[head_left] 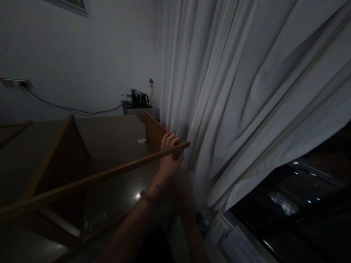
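A brown wooden furniture frame, with a long thin rail point(117, 168) and upright panels, lies across a grey-brown tabletop. My left hand point(170, 155), with a beaded bracelet point(148, 197) on the wrist, reaches behind the rail near its right end. Its fingers are wrapped over the top edge of the wooden end panel point(155, 129), which meets the rail at that corner. Just below, my right hand point(184, 190) is dark and smeared by motion; its fingers cannot be made out, nor whether it holds anything. Another wooden panel point(55, 157) joins the rail on the left.
Long white curtains point(219, 91) hang close on the right. Small white pieces point(142, 141) lie on the tabletop point(115, 128). A black kettle point(142, 98) stands on a small cabinet at the back. A dark cable point(74, 109) runs along the wall. Boxes or papers point(236, 241) lie low at right.
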`<state>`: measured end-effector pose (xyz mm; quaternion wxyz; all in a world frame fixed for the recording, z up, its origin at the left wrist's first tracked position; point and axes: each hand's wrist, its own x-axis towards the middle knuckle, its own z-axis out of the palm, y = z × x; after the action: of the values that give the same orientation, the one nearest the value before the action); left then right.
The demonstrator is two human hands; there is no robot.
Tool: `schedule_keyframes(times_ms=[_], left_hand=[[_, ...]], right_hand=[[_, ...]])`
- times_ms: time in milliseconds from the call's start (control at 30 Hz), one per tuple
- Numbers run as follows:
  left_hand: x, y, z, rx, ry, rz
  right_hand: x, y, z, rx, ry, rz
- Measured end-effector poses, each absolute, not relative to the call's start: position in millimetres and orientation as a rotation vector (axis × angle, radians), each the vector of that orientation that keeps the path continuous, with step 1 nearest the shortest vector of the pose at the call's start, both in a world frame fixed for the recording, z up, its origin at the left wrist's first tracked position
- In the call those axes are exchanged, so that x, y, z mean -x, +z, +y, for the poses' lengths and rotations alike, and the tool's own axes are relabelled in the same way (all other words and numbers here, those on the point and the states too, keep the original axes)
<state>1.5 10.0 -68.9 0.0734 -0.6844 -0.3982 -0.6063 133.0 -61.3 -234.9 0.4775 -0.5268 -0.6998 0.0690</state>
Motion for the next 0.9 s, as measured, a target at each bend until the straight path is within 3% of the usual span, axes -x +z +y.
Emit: schedule_keyframes(times_ms=[400,900], left_hand=[[-2,-70,12,2.046,-1.824,-1.206],[-3,-68,9,2.038,-1.862,-1.212]], right_hand=[[-150,-253,-61,1.125,0.123,-1.724],[-120,-244,-72,1.213,0.465,-1.366]])
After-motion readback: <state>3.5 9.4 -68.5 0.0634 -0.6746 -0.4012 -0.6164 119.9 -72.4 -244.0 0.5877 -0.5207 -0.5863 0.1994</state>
